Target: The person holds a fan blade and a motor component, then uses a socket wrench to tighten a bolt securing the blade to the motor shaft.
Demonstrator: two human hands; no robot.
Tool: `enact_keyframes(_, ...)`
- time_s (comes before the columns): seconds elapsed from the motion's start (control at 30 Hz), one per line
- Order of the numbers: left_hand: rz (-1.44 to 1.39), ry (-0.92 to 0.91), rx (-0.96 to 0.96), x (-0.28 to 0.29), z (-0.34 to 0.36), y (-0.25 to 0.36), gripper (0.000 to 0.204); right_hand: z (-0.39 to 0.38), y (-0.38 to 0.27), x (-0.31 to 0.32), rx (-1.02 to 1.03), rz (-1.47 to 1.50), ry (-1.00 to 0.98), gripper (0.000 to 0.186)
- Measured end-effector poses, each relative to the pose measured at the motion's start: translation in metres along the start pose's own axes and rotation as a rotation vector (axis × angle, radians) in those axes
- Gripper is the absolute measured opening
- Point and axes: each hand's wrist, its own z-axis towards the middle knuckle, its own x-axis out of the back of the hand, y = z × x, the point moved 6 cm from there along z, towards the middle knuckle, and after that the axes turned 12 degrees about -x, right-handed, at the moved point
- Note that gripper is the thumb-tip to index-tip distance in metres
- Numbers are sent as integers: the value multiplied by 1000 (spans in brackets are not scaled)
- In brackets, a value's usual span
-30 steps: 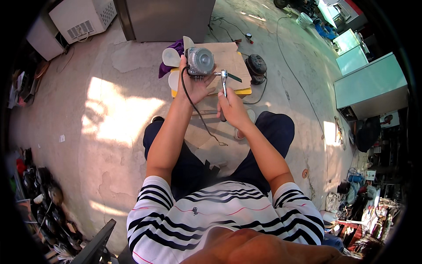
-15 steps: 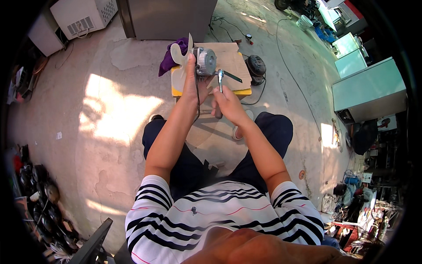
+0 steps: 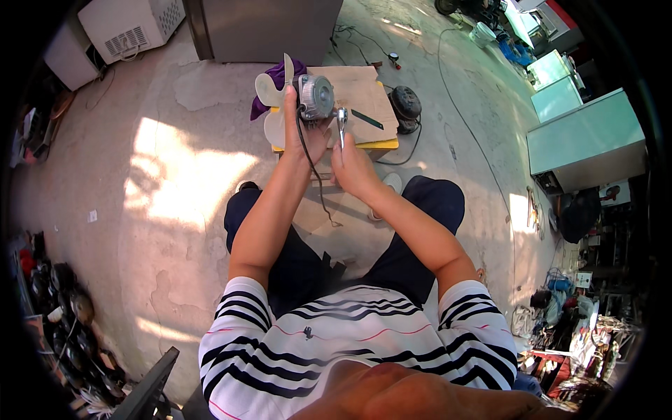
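A small silver fan motor (image 3: 317,96) with pale blades (image 3: 269,91) is gripped by my left hand (image 3: 306,143), the thumb along its blade side. Its black cable (image 3: 319,185) hangs past my left wrist toward my knees. My right hand (image 3: 355,169) is closed round the handle of a ratchet wrench (image 3: 342,124). The ratchet head stands upright against the motor's lower right side; the exact contact is too small to make out. Both hands are above the near edge of a low stand topped with a cardboard sheet (image 3: 364,85).
On the cardboard lies a dark flat strip (image 3: 367,120). A purple cloth (image 3: 260,107) bunches at the stand's left, and a black, rounded compressor-like unit (image 3: 406,103) sits on the floor at its right. A grey cabinet (image 3: 269,31) stands beyond; a pale green cabinet (image 3: 588,140) is far right.
The motor and both hands have shifted slightly left. The wrench handle has swung from slanting to nearly upright in view. The cable's end now dangles lower, between my knees.
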Motion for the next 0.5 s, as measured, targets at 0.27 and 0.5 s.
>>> enact_keyframes(0.27,-97,-31,-125,-16,-3,11,66,14,14,-3,97,-214,137,23)
enact_keyframes(0.5,-98,-99,-140,-18,-1,15,65,19,17,-11,193,-317,303,24)
